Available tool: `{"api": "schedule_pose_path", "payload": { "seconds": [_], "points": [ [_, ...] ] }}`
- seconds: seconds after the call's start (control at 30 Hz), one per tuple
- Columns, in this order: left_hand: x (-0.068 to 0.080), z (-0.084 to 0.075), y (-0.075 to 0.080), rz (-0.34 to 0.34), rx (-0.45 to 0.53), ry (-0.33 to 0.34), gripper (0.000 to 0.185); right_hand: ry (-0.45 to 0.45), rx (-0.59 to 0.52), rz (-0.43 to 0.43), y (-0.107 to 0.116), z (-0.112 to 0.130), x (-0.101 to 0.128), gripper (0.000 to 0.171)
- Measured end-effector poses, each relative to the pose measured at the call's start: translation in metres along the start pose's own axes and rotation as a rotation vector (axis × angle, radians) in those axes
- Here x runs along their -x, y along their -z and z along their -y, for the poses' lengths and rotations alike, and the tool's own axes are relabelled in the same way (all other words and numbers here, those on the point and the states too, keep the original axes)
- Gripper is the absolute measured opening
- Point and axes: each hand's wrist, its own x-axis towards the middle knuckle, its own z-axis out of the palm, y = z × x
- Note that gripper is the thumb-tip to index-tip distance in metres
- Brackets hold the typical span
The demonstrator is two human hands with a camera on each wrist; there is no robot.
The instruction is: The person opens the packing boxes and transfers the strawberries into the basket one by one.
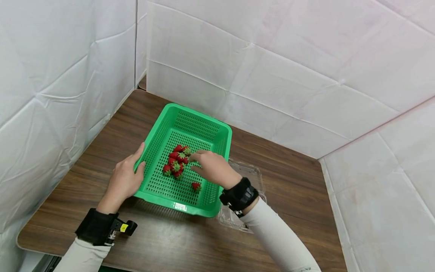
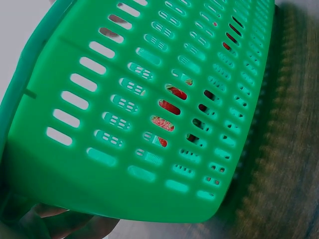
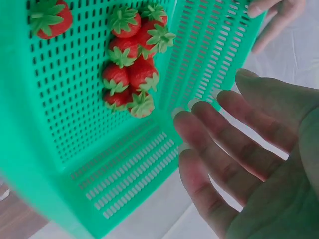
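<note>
Basket (image 1: 222,141) rim is gripped by left hand (image 1: 125,178), apparently for steadying. Right hand (image 1: 212,167), fingers relaxed and empty, is held over clustered strawberries (image 1: 176,161) on the basket floor.

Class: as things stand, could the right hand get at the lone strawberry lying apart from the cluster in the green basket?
Probably yes: the right hand hovers open inside the green basket, and the lone strawberry lies uncovered just below it.

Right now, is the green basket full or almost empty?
Almost empty. The basket holds only a small cluster of strawberries and one apart; most of its floor is bare.
</note>
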Motion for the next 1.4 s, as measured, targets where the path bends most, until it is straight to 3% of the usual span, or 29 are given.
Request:
{"api": "schedule_pose_path", "payload": {
  "seconds": [0.27, 0.67, 0.87, 1.13, 1.4],
  "points": [
    [-0.001, -0.001, 0.001, 0.018, -0.007, 0.02, 0.061, -0.056, -0.05, -0.097, -0.005, -0.032, 0.041, 0.024],
    [0.0, -0.002, 0.003, 0.026, -0.008, 0.034, 0.061, -0.218, -0.072, -0.14, -0.022, -0.081, 0.083, 0.024],
    [0.0, -0.002, 0.004, 0.03, -0.003, 0.035, 0.06, -0.284, -0.072, -0.087, -0.03, -0.096, 0.093, 0.019],
    [0.0, -0.003, 0.004, 0.029, 0.003, 0.028, 0.061, -0.393, -0.114, 0.019, -0.049, -0.11, 0.095, 0.031],
    [0.0, -0.003, 0.002, 0.021, -0.001, 0.014, 0.06, -0.37, -0.106, 0.023, -0.067, -0.117, 0.095, 0.035]
  ]
}}
